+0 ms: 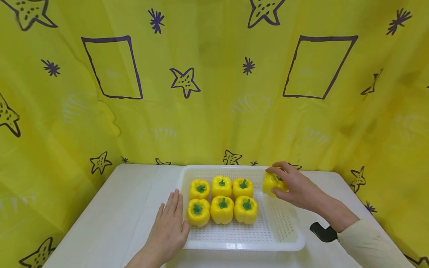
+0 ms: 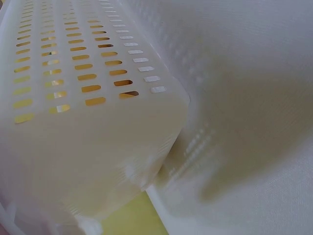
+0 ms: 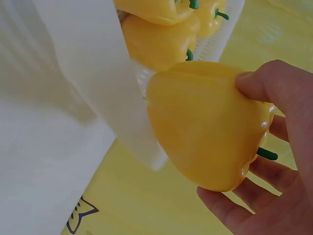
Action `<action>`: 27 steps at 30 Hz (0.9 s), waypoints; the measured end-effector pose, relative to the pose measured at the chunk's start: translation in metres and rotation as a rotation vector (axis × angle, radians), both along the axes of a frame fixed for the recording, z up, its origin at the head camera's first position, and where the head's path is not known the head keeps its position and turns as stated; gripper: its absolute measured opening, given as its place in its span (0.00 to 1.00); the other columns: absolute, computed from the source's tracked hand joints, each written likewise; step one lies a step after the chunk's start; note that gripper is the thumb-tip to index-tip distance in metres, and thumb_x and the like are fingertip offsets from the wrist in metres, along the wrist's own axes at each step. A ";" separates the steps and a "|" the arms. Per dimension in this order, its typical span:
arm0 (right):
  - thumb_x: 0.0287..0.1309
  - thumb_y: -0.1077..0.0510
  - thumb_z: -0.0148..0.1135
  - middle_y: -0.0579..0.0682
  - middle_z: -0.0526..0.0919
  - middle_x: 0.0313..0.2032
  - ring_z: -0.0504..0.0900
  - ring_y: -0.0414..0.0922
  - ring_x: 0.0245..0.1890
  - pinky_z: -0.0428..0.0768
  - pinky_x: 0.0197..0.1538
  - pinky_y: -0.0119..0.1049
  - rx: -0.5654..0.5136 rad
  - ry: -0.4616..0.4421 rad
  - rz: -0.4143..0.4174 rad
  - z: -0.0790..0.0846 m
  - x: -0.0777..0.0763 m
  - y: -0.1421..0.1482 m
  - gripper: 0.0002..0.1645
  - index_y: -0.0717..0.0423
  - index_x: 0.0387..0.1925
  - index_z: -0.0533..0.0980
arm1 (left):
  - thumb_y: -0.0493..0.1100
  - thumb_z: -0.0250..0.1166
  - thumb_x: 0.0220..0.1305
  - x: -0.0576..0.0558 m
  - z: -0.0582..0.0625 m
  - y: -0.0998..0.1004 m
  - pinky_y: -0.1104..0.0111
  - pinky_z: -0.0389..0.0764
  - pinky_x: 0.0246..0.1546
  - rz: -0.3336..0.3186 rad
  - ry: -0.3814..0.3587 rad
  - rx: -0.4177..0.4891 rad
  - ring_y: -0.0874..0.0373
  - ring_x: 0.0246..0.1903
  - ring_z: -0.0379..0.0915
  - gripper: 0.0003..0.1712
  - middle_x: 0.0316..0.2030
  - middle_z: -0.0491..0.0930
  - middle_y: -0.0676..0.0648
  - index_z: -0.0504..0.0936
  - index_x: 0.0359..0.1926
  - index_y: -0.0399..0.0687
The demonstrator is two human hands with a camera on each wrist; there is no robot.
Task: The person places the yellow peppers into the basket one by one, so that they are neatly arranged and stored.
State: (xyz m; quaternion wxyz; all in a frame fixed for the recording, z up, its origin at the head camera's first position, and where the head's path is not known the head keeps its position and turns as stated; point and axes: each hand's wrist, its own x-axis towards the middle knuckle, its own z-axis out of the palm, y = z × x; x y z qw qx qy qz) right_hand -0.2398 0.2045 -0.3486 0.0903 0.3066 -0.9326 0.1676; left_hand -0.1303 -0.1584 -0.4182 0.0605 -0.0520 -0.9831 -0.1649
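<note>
My right hand point(image 1: 298, 188) grips a yellow bell pepper point(image 3: 205, 125) with a green stem, thumb on one side and fingers on the other. That pepper is over the right rim of a white perforated basket point(image 1: 268, 245). My left hand point(image 1: 169, 230) lies with straight fingers along the basket's left side. Inside the basket, toward its left, several yellow bell peppers point(image 1: 222, 210) stand in two rows, stems up. In the left wrist view the basket's slotted wall point(image 2: 98, 142) fills the left part, and the left hand is barely visible there.
The basket stands on a white table point(image 1: 134, 201). A yellow curtain point(image 1: 214, 123) with drawn stars hangs behind and on both sides. A black strap-like item point(image 1: 323, 232) is beside my right sleeve point(image 1: 372, 242).
</note>
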 end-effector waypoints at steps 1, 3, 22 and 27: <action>0.53 0.60 0.71 0.58 0.73 0.57 0.78 0.53 0.48 0.83 0.47 0.48 -0.001 -0.004 0.002 -0.001 0.000 -0.001 0.30 0.54 0.59 0.75 | 0.47 0.51 0.68 0.000 0.000 0.000 0.39 0.52 0.72 0.000 -0.002 0.000 0.40 0.77 0.44 0.39 0.77 0.48 0.35 0.55 0.74 0.30; 0.53 0.60 0.71 0.58 0.73 0.57 0.78 0.52 0.48 0.83 0.47 0.47 -0.003 -0.014 0.009 -0.003 0.000 -0.002 0.30 0.54 0.59 0.74 | 0.47 0.52 0.68 0.000 0.000 0.000 0.39 0.52 0.72 0.002 -0.005 0.000 0.39 0.77 0.44 0.39 0.77 0.47 0.35 0.55 0.74 0.30; 0.53 0.61 0.72 0.55 0.76 0.55 0.77 0.48 0.48 0.83 0.49 0.42 0.062 -0.141 0.087 -0.014 -0.002 -0.016 0.30 0.52 0.59 0.76 | 0.47 0.52 0.68 0.000 0.000 0.000 0.39 0.54 0.72 -0.004 -0.002 0.010 0.40 0.77 0.44 0.39 0.77 0.48 0.35 0.55 0.74 0.31; 0.53 0.61 0.71 0.57 0.76 0.56 0.77 0.50 0.50 0.83 0.51 0.45 0.092 -0.185 0.092 -0.017 -0.003 -0.018 0.30 0.53 0.59 0.76 | 0.47 0.52 0.68 0.000 0.000 0.000 0.39 0.55 0.71 -0.007 -0.003 0.014 0.40 0.77 0.44 0.39 0.77 0.48 0.35 0.56 0.74 0.30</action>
